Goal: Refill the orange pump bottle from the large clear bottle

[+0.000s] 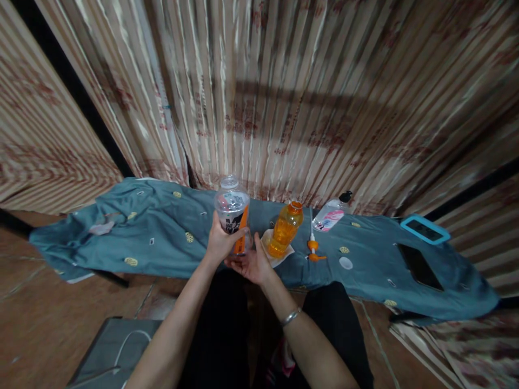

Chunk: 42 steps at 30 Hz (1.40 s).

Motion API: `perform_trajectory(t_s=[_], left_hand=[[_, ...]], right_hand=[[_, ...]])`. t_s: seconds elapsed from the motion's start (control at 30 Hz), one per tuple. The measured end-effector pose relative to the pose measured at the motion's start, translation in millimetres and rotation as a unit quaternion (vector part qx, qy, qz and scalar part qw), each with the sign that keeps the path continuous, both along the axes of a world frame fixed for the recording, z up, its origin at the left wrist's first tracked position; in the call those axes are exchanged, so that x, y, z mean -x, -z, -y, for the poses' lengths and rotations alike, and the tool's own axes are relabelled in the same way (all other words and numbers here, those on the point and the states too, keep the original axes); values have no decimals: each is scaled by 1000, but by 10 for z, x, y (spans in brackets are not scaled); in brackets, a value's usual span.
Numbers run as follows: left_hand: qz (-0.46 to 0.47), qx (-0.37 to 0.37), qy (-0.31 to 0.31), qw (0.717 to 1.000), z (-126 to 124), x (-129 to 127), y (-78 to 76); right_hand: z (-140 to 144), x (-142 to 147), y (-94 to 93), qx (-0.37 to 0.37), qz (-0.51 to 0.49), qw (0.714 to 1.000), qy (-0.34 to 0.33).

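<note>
A clear plastic cup (232,215) with a domed lid and a black and orange printed sleeve is held upright at the near edge of a low table, over the person's lap. The left hand (221,242) wraps around its side, fingers closed on the sleeve. The right hand (252,262) lies palm up just beneath and beside the cup's base, fingers loosely curled; whether it bears the cup's weight cannot be told. A metal bangle (291,316) circles the right wrist.

Just right of the cup stands an orange bottle (286,228) of translucent plastic, uncapped, on a pale square napkin (277,253). Right of that lies an orange pump head (313,249) with a white stem, and farther back a clear bottle (330,215) with a pink label and a black cap lies on its side. A small white disc (345,263) lies near the pump.

All rest on a wrinkled teal cloth (162,232) with small yellow motifs. At the far right lie a dark phone (419,266) and a blue-framed device (424,229). Striped, glossy curtains (304,92) hang behind.
</note>
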<state>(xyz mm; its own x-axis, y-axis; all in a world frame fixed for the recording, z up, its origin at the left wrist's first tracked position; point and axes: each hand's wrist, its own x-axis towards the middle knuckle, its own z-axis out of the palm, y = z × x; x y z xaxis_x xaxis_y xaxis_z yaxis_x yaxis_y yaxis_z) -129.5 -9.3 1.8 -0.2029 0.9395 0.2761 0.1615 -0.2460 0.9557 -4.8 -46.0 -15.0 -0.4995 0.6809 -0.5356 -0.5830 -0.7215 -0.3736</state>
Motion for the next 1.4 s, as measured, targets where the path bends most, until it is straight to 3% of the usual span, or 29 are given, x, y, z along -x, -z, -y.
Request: perform_trajectory(t_s=[0.17,0.33,0.53,0.77,0.93,1.03,1.13,1.2,1.27,1.33,1.4], left_hand=[[-66,27,-106,992,-408,147,-9],[-80,25,-103,991,-710,203,135],[-57,15,-109,992,-773,217,405],[-51,4,-88,995,-678,274,515],[-43,-22,-116,992,-412,278,406],[-41,-59,-115,991,-176,186,226],[-27,-100,-68,992,41,-48,36],[-16,-120,-21,992,143,-280,-55],[-16,-130,35,991,200,-546,-100],[-15,-121,54,991,217,-803,-98],[-19,-99,69,992,207,-1014,-51]], right_hand=[[272,-134,23,-27,95,995,-8],[546,-476,149,-48,101,994,13],[607,-786,304,-113,90,989,42],[611,-1016,351,-149,107,980,78],[616,-1198,347,-143,136,974,114],[627,-1319,301,-150,156,966,139],[643,-1499,230,-170,186,951,181],[642,-1681,190,-191,231,927,224],[617,-1913,168,-220,318,882,270],[554,-2168,162,-258,457,798,295],[445,-2399,164,-297,615,679,270]])
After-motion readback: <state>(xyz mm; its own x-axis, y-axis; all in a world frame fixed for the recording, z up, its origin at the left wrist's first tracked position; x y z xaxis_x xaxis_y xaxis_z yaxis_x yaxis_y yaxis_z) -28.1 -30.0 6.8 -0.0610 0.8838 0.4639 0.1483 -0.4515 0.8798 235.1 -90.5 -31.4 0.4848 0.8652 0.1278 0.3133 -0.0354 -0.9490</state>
